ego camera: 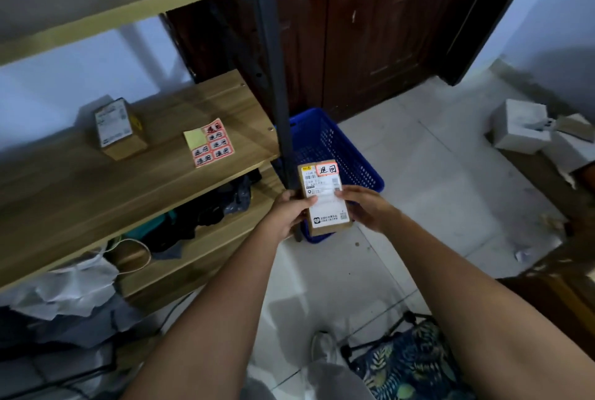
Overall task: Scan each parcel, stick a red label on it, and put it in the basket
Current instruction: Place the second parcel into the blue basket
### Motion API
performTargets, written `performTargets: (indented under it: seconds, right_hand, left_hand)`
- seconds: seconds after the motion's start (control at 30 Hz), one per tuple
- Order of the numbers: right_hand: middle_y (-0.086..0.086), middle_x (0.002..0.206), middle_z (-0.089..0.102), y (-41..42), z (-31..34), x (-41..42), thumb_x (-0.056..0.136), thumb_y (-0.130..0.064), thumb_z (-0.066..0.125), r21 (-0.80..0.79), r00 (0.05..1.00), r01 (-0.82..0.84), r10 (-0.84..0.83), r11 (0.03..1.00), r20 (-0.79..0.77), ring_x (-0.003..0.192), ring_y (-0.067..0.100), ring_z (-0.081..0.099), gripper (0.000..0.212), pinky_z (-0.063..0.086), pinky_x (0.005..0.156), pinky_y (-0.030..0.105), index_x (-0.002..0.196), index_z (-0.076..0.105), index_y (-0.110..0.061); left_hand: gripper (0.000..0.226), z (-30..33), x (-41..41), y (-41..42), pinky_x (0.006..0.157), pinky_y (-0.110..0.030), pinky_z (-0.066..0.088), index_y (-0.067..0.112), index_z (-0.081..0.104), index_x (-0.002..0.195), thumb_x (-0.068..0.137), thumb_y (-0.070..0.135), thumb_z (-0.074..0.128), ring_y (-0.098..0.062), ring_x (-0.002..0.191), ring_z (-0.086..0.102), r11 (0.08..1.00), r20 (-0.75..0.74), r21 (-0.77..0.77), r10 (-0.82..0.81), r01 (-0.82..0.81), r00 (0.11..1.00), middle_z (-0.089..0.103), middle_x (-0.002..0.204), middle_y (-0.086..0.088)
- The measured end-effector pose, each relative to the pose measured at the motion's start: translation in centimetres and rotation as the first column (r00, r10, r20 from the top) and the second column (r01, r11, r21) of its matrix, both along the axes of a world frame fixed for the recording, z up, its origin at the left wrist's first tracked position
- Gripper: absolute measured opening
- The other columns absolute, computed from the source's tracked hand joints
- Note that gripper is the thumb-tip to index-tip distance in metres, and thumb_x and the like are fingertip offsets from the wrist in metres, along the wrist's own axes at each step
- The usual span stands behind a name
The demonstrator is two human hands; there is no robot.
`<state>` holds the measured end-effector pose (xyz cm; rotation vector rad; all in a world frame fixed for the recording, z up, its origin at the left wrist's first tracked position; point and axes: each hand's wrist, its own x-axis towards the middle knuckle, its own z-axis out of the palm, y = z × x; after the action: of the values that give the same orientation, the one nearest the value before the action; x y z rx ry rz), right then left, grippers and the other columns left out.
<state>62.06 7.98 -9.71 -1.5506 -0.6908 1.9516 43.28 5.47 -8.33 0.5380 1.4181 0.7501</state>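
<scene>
A flat brown parcel [323, 198] with a white shipping label is held in both hands above the near end of the blue basket [338, 148] on the floor. A red label [325, 169] is stuck on its top right corner. My left hand [289, 211] grips the parcel's left edge, and my right hand [362, 206] grips its right edge with the thumb on the label. Another small brown parcel [119, 129] stands on the wooden shelf [96, 187]. A sheet of red labels [210, 143] lies on the shelf to its right.
A dark metal shelf post [275, 77] stands between the shelf and the basket. A dark wooden door [370, 29] is behind the basket. White boxes [528, 129] sit at the right. Bags and clutter fill the lower shelf [193, 216]. A patterned stool [412, 364] is near my feet.
</scene>
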Motion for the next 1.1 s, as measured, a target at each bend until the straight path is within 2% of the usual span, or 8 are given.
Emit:
performTargets:
  seconds: [0.1,0.2,0.37,0.5,0.67,0.83,1.0,1.1]
  right_hand:
    - [0.017,0.110,0.072,1.9,1.1,1.9,0.079,-0.011,0.077,0.066,0.999,0.045,-0.045,0.997,0.001,0.101,0.033,0.069,0.039,0.057,0.087,0.043,0.115,0.066,-0.004]
    - [0.016,0.105,0.073,3.4,2.1,3.3,0.080,-0.012,0.076,0.093,0.994,0.108,-0.110,0.990,0.014,0.098,0.031,0.071,0.033,0.058,0.085,0.042,0.110,0.068,-0.006]
    - [0.016,0.108,0.072,5.6,2.5,4.3,0.078,-0.015,0.078,0.101,0.985,0.171,-0.173,0.980,0.007,0.098,0.031,0.071,0.034,0.058,0.085,0.044,0.110,0.067,-0.009]
    - [0.012,0.101,0.072,7.5,2.3,4.3,0.080,-0.013,0.076,0.098,0.967,0.244,-0.249,0.965,0.048,0.094,0.028,0.071,0.018,0.059,0.082,0.040,0.095,0.067,-0.016]
    - [0.008,0.097,0.070,10.7,1.3,3.8,0.082,-0.014,0.074,0.093,0.962,0.224,-0.235,0.970,0.136,0.091,0.025,0.070,0.016,0.060,0.079,0.035,0.094,0.065,-0.019]
    - [0.005,0.086,0.069,14.9,0.7,2.6,0.082,-0.013,0.074,0.082,0.959,0.212,-0.224,0.974,0.175,0.073,0.018,0.068,0.028,0.059,0.058,0.023,0.109,0.066,-0.010]
    - [0.011,0.098,0.070,18.8,-0.6,0.7,0.083,-0.013,0.073,0.084,0.954,0.223,-0.235,0.971,0.184,0.081,0.022,0.068,0.028,0.058,0.071,0.030,0.110,0.065,-0.009]
    - [0.015,0.104,0.069,20.5,-1.2,0.0,0.085,-0.011,0.071,0.078,0.958,0.220,-0.230,0.972,0.169,0.088,0.025,0.067,0.026,0.058,0.075,0.033,0.110,0.064,-0.009]
  left_hand:
    - [0.022,1.0,2.6,2.2,0.086,-0.039,0.055,0.015,0.058,0.104,0.087,0.008,0.069,-0.027,0.104,0.066,1.000,-0.044,0.027,0.012,-0.011,0.999,0.067,0.119,-0.011]
    - [0.029,1.7,4.5,4.4,0.068,-0.026,0.054,0.010,0.058,0.115,0.088,0.008,0.067,-0.022,0.095,0.066,0.999,-0.058,0.047,0.000,0.003,0.998,0.067,0.118,-0.010]
    - [0.034,1.6,5.9,7.7,0.086,-0.034,0.057,0.013,0.059,0.123,0.090,0.013,0.065,-0.021,0.100,0.068,0.996,-0.090,0.059,-0.057,0.063,0.994,0.069,0.115,-0.008]
    - [0.033,0.8,6.8,10.4,0.089,-0.038,0.056,0.012,0.058,0.124,0.092,0.014,0.063,-0.023,0.101,0.068,0.997,-0.123,0.057,-0.052,0.059,0.991,0.068,0.116,-0.010]
    - [0.034,-1.1,7.1,13.6,0.089,-0.040,0.056,0.011,0.057,0.126,0.093,0.015,0.061,-0.025,0.101,0.067,0.999,-0.146,0.017,-0.040,0.043,0.988,0.068,0.117,-0.010]
    - [0.031,-2.1,6.5,17.3,0.087,-0.041,0.056,0.007,0.058,0.123,0.093,0.013,0.061,-0.030,0.104,0.066,1.000,-0.152,0.000,-0.005,0.005,0.988,0.066,0.119,-0.015]
    - [0.032,-2.5,5.5,21.2,0.068,-0.032,0.055,0.006,0.054,0.126,0.094,0.012,0.058,-0.027,0.098,0.066,0.999,-0.176,0.006,0.033,-0.032,0.984,0.065,0.119,-0.014]
    - [0.031,-3.2,5.2,22.8,0.072,-0.035,0.054,0.007,0.056,0.125,0.094,0.013,0.058,-0.029,0.099,0.066,0.998,-0.244,-0.001,0.057,-0.059,0.968,0.065,0.119,-0.014]
